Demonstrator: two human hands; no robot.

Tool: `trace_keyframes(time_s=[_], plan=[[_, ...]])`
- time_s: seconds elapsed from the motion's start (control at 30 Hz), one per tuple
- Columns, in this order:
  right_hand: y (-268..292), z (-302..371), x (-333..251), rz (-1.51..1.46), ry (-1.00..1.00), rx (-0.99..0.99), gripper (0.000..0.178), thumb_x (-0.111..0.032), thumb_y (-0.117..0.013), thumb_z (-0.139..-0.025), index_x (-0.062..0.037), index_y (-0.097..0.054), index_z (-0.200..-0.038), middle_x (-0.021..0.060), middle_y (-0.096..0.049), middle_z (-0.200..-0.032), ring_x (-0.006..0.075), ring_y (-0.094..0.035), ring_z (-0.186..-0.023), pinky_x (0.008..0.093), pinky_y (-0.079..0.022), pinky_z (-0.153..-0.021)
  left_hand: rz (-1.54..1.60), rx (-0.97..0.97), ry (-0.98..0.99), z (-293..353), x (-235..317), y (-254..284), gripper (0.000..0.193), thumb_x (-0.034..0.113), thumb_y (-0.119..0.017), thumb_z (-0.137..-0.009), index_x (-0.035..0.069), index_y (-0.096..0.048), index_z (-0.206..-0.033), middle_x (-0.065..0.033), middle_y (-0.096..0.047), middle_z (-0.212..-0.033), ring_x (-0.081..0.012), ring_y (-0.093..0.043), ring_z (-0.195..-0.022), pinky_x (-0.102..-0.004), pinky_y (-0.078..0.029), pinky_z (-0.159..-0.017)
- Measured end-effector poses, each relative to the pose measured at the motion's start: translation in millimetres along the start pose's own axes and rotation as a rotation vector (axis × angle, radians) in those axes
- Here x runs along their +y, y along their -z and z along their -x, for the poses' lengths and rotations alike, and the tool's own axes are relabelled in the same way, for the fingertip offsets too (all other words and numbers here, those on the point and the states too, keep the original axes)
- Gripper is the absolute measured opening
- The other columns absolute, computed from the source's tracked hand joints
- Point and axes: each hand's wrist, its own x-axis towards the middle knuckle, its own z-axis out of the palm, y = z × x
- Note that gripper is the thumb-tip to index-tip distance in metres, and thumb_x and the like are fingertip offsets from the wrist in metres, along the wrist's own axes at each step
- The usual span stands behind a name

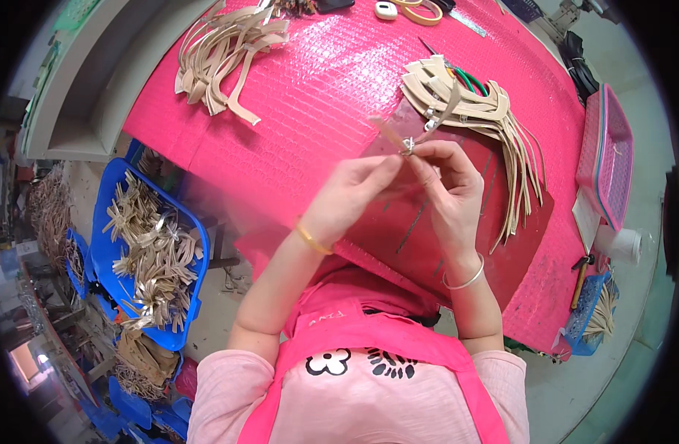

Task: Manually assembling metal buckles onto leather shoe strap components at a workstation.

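A small silver buckle (407, 145) with a thin beige strap (445, 112) is held up between my two hands over the table. My right hand (454, 181) pinches the buckle between thumb and fingertips from the right. From the left, the closed fingertips of my left hand (358, 189) meet it, gripping the strap by the buckle. One strap end rises up and right; a blurred end points up and left. Just beyond my right hand lies a bundle of beige straps (495, 111), some with buckles, beside green-handled scissors (469, 80).
A dark red mat (384, 237) lies on the pink-covered table (332, 81). Another strap bundle (225, 59) sits at the far left. A blue bin (102, 244) of strap bundles stands left. Pink and purple baskets (606, 159), a white roll (619, 246) and a hammer (579, 285) are right.
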Motion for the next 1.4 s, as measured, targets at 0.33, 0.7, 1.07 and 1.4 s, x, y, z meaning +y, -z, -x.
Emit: trace_keyframes(time_s=[0.33, 0.7, 1.07, 1.4], plan=[[9.0, -17.6, -49.9, 0.62, 0.495, -0.154, 0.016, 0.006, -0.056, -0.068, -0.0021, -0.06, -0.08, 0.0075, -0.053, -0.072, 0.0128, -0.051, -0.057, 0.0193, -0.038, -0.049, -0.065, 0.09, -0.182, -8.1, 4.1, -22.1, 0.025, 0.012, -0.047, -0.085, -0.003, -0.053, -0.104, -0.0073, -0.061, -0.082, -0.01, -0.056, -0.069, -0.02, -0.043, -0.058], [17.0, 5.6, -13.2, 0.848, 1.035, -0.132, 0.025, -0.006, -0.059, -0.059, -0.0053, -0.062, -0.084, 0.0057, -0.058, -0.076, 0.0168, -0.056, -0.063, 0.0285, -0.043, -0.056, 0.116, 0.24, -0.286, -1.1, 14.7, -34.0, 0.02, 0.01, -0.046, -0.084, -0.007, -0.056, -0.091, -0.0175, -0.06, -0.082, -0.0219, -0.061, -0.073, -0.0301, -0.05, -0.067], [6.7, 7.8, -13.6, 0.603, 0.922, -0.105, 0.019, -0.001, -0.061, -0.063, -0.0036, -0.061, -0.082, 0.0053, -0.057, -0.069, 0.0158, -0.056, -0.058, 0.0255, -0.042, -0.052, -0.037, 0.245, -0.286, 6.5, 9.8, -25.5, 0.018, 0.009, -0.047, -0.084, -0.006, -0.056, -0.09, -0.0113, -0.061, -0.078, -0.0146, -0.058, -0.068, -0.0241, -0.048, -0.065], [-10.1, -1.0, -21.6, -0.426, -0.136, -0.024, 0.014, -0.01, -0.055, -0.08, 0.0026, -0.057, -0.087, 0.0086, -0.06, -0.07, 0.0121, -0.057, -0.056, 0.02, -0.044, -0.049, -0.552, 0.307, -0.506, 11.1, 14.3, -5.5, 0.016, 0.002, -0.057, -0.075, -0.003, -0.059, -0.09, -0.0104, -0.061, -0.075, -0.0123, -0.058, -0.064, -0.0239, -0.044, -0.055]])
